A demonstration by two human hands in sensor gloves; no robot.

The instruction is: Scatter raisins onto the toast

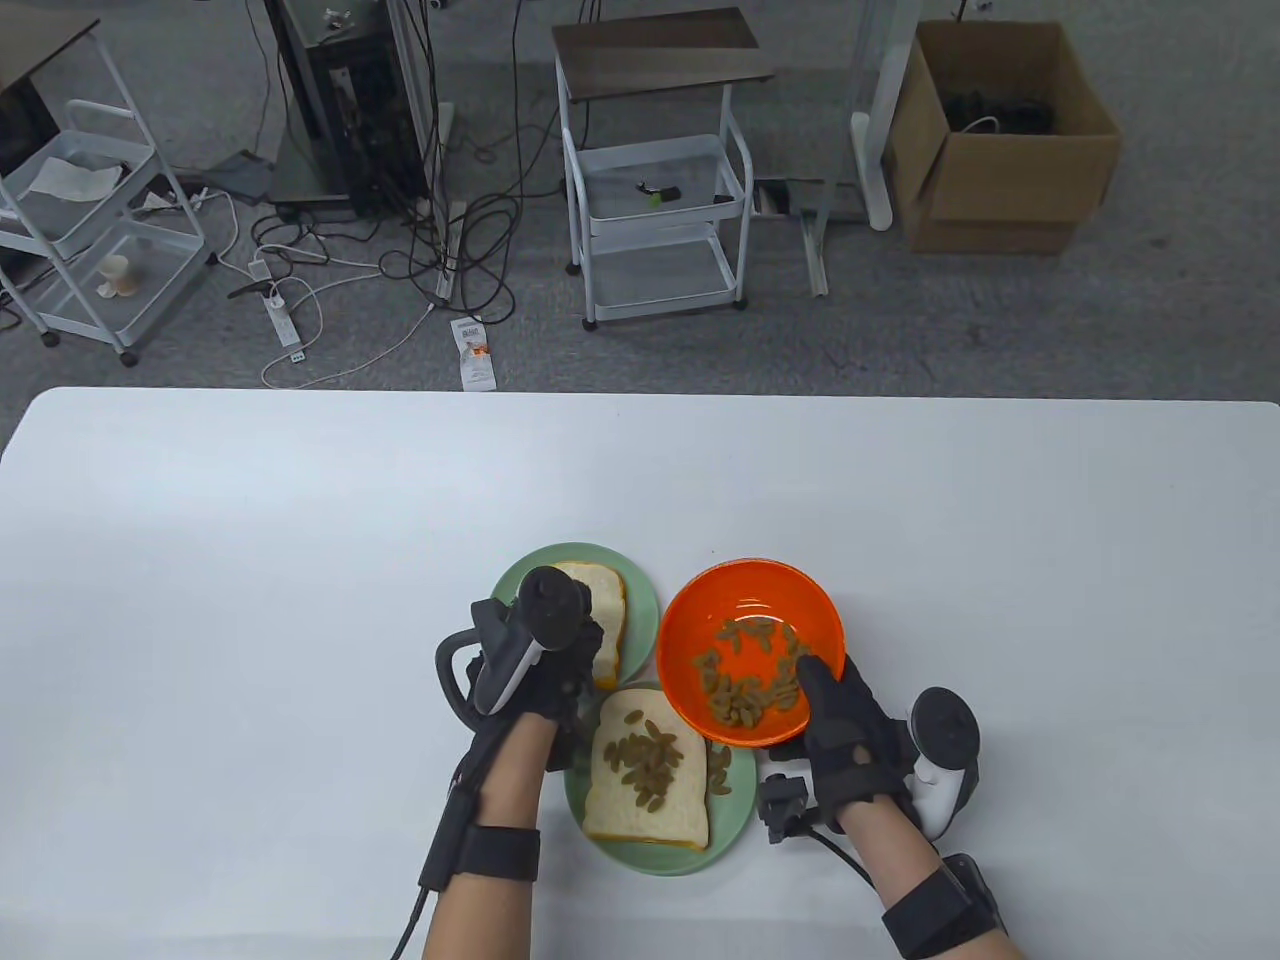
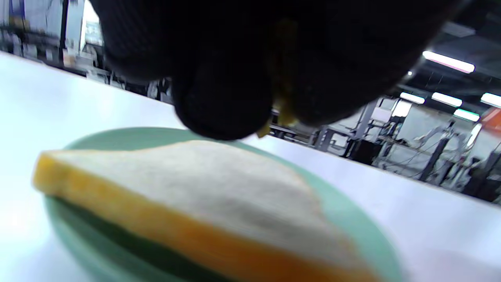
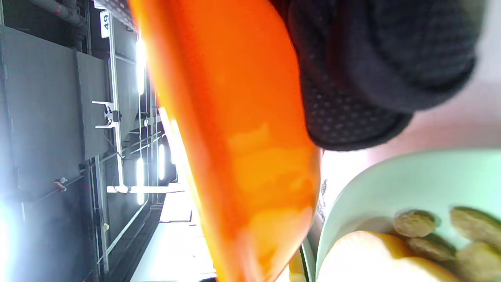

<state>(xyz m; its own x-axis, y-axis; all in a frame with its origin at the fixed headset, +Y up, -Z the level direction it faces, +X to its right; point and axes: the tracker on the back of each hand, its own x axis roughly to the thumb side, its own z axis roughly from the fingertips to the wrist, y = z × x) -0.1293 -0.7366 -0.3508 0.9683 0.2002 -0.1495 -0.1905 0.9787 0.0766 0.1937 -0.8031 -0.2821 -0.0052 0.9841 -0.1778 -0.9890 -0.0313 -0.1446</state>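
Near toast [image 1: 648, 775]: already raisined, on green plate [image 1: 737, 815].
Right hand [image 1: 845, 730]: grips tilted orange bowl [image 1: 752, 650].
Left hand [image 1: 555, 670]: fingertips pinched (raisins probably) directly above bare far toast [image 1: 605, 620]; drop goes straight down.

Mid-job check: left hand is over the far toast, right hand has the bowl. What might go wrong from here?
1. The orange bowl, gripped by the right hand, overhangs the near plate; tipping it could dump raisins.
2. The left hand hangs low over the bare toast and could press it.
3. Raisins dropped near the crust may roll off.
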